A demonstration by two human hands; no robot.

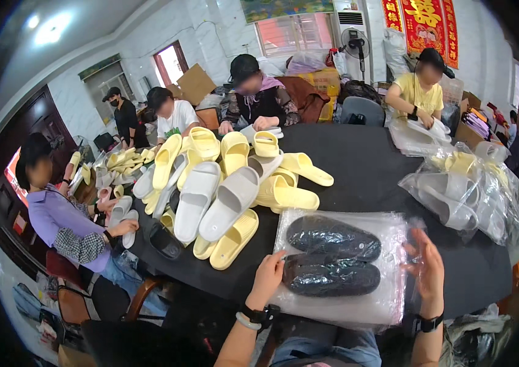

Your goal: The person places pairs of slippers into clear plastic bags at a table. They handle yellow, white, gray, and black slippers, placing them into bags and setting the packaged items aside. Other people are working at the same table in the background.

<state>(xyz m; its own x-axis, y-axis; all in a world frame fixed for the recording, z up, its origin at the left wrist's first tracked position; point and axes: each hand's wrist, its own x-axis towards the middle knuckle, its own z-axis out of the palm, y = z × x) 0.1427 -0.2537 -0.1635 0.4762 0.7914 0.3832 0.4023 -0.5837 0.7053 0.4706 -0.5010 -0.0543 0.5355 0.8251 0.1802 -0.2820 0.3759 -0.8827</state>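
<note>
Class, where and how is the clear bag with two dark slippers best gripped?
Probably pinch the clear bag at its right edge, coming from the right: it lies flat, and film extends past the dark slippers there.

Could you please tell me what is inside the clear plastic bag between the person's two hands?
Two black slippers lie side by side, seen through the shiny film of the clear plastic bag. Their downward-facing sides, and whatever lies beneath them, are covered.
</note>
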